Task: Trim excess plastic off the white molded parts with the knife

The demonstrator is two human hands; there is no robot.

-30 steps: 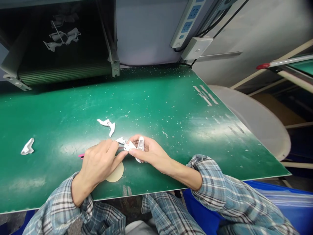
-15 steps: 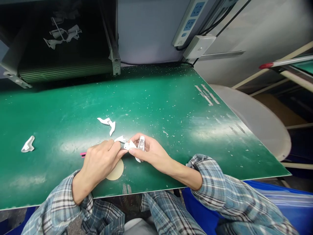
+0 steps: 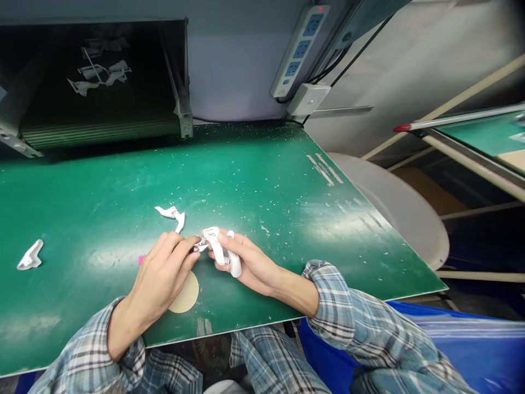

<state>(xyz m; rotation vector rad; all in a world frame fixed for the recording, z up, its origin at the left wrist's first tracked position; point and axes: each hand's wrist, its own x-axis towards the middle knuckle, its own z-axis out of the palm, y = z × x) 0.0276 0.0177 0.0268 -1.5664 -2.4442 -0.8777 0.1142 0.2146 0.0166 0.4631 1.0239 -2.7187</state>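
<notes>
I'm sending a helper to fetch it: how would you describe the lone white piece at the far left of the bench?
Start at the green bench top in front of the seated person. Well left of the person's left hand, near the bench's left side, lies a small white plastic piece. Unlike the hooked white piece near the hands, it lies by itself.

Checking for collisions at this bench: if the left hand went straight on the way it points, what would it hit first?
The left hand would likely meet the white plastic part held in the right hand first, though depth is hard to judge from this view.
</notes>
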